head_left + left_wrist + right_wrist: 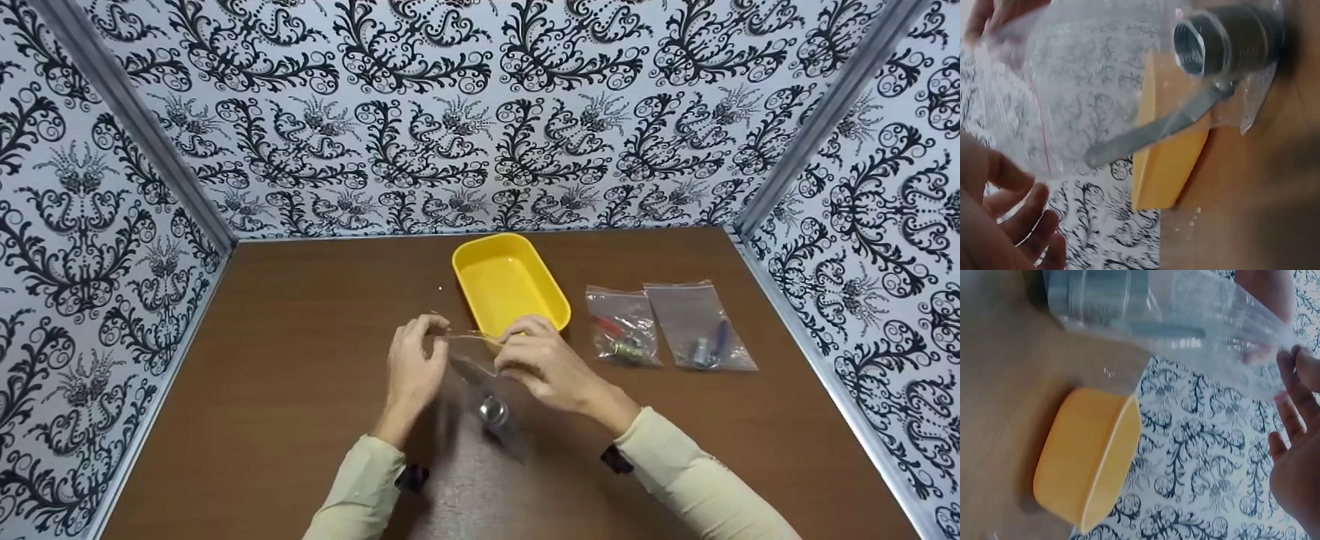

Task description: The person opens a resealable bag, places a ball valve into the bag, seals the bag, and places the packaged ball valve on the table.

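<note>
A clear zip bag (1072,90) with a red line near its mouth hangs between my two hands, above the table. Inside it lies a metal ball valve (1230,42) with a threaded open end and a long flat lever handle (1157,132). My left hand (414,364) holds the bag's upper edge on the left, its fingers bent. On the other side, my right hand (551,367) pinches the same edge between thumb and fingers, as the right wrist view shows. The bag's low end with the valve hangs nearest me.
Just beyond my hands stands a yellow plastic tray (559,304). To the right lie two more zip bags: one (622,304) holds a red-handled part and a brass-coloured one, the other (679,307) a blue-handled part and a metal piece. Patterned walls (420,150) enclose the brown table (300,337).
</note>
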{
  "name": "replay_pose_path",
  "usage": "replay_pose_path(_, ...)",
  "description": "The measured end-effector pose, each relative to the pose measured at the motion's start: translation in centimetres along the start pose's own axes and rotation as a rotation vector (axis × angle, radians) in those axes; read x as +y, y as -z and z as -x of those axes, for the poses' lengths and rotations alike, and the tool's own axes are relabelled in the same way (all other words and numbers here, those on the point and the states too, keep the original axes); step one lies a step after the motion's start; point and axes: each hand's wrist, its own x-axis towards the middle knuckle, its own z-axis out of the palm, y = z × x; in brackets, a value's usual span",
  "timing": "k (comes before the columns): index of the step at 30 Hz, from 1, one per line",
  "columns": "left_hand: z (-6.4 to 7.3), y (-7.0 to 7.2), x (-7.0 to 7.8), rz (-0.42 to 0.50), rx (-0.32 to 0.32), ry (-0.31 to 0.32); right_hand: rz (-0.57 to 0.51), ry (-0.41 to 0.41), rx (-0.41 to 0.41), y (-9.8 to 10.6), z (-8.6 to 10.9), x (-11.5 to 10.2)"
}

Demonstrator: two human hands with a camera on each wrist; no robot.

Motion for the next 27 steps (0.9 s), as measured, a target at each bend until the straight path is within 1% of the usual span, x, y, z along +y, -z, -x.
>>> replay_pose_path(1,0.1,0.0,-0.3,0.044,-0.039,0.033,0.002,0.013,0.0,0.2,0.1,0.2)
replay_pose_path(3,0.1,0.0,-1.0,0.133,-0.11,0.073,-0.004,0.033,-0.004,0.7,0.3,0.6)
replay_pose_path(5,0.2,0.0,-1.7,0.231,-0.174,0.092,-0.023,0.039,-0.018,1.1,0.5,1.0)
replay_pose_path(7,0.2,-0.1,-2.1,0.314,-0.225,0.087,-0.044,0.041,-0.03,1.5,0.7,1.4)
replay_pose_path(10,0.3,-0.3,-2.5,0.36,-0.269,0.057,-0.06,0.019,-0.038,2.0,1.0,1.8)
replay_pose_path(12,0.3,-0.4,-2.5,0.358,-0.269,0.064,-0.063,-0.008,-0.041,2.3,1.3,2.2)
replay_pose_path(15,0.4,-0.4,-2.0,0.347,-0.238,0.093,-0.065,-0.057,-0.052,2.7,1.7,2.7)
replay_pose_path(17,0.4,-0.1,-1.2,0.351,-0.215,0.114,-0.066,-0.09,-0.056,2.9,2.0,3.1)
replay_pose_path(18,0.5,0.1,-0.8,0.351,-0.204,0.115,-0.069,-0.108,-0.057,3.0,2.1,3.3)
replay_pose_path(22,0.7,0.8,0.8,0.345,-0.157,0.096,-0.05,-0.201,-0.051,3.3,2.5,3.9)
replay_pose_path(23,0.7,0.8,0.9,0.347,-0.145,0.091,-0.042,-0.228,-0.051,3.4,2.6,4.1)
replay_pose_path(27,0.8,-0.1,0.2,0.354,-0.107,0.069,-0.017,-0.348,-0.054,3.7,2.7,4.3)
